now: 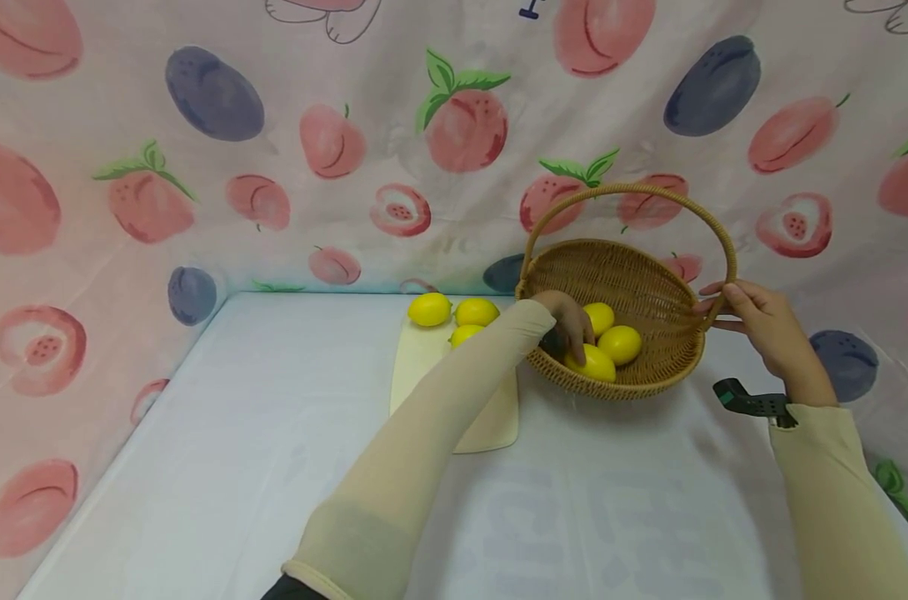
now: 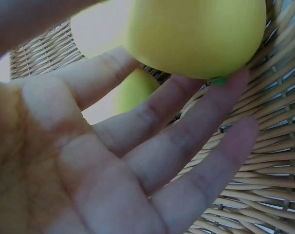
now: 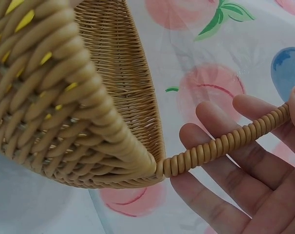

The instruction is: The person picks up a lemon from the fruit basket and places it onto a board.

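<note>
A tan wicker basket with a tall arched handle tilts toward me at the right of the table. Inside it three yellow lemons show. My left hand reaches into the basket, its fingers spread and nearly straight, touching the front lemon. In the left wrist view that lemon lies against the fingertips, away from the palm. At the basket's right side my right hand holds the handle near its base, with the thumb on one side and fingers behind.
Left of the basket lies a cream cutting board, partly under my left forearm, with three more lemons at its far end. The table has a white cover. A fruit-patterned cloth hangs behind it.
</note>
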